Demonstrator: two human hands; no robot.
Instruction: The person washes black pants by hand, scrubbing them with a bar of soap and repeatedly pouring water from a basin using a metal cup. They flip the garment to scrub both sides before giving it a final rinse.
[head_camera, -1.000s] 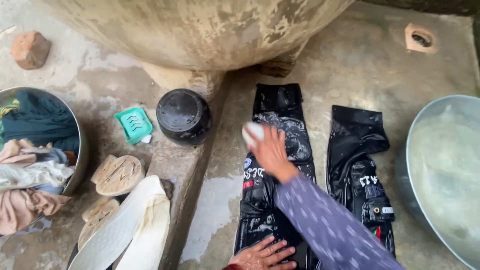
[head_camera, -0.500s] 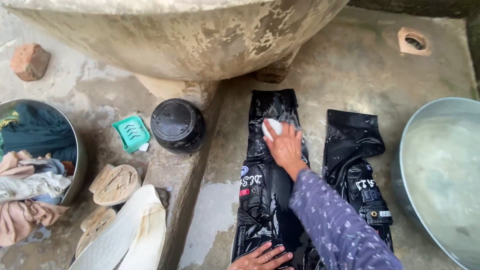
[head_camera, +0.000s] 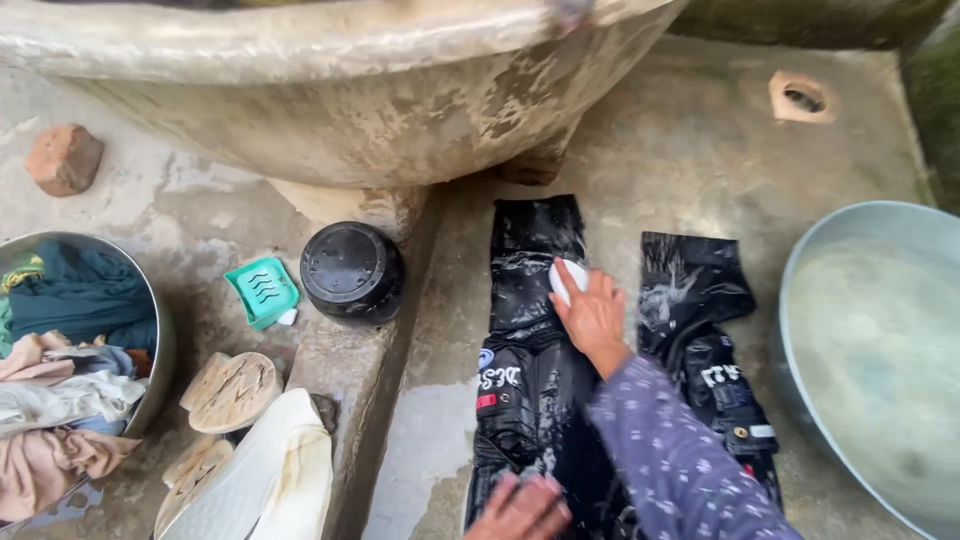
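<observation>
On a wet concrete washing slab (head_camera: 690, 150) beneath the flaking wall of a large cement water tank (head_camera: 330, 90), a person scrubs a pair of black trousers (head_camera: 530, 360) laid flat, legs pointing toward the tank. The right hand (head_camera: 592, 315), fingers curled together, presses a white bar of soap (head_camera: 566, 278) against the left-lying trouser leg, near its middle. The left hand (head_camera: 520, 508), fingers spread, lies flat on the cloth at the slab's near edge; it is partly cut off by the frame. A purple patterned sleeve (head_camera: 680, 460) covers the right forearm and hides part of the trousers' waist.

At the slab's right edge sits a wide metal basin (head_camera: 880, 360) of cloudy water, cropped by the frame. A broken clay ring (head_camera: 800, 97) lies by the far right corner. A raised concrete kerb (head_camera: 355, 370) bounds the slab on the left; on it, against the tank, rests an upturned black round container (head_camera: 352, 272), with a green soap dish (head_camera: 262, 292) just beside it. On the lower ground to the left stand a metal bowl (head_camera: 158, 340) heaped with mixed clothes, a brick (head_camera: 64, 158) near the far left, a worn pair of wooden sandals (head_camera: 232, 392) and a pale curved object (head_camera: 262, 478) that is hard to identify. The lettering on the trousers is too blurred and wet to read.
</observation>
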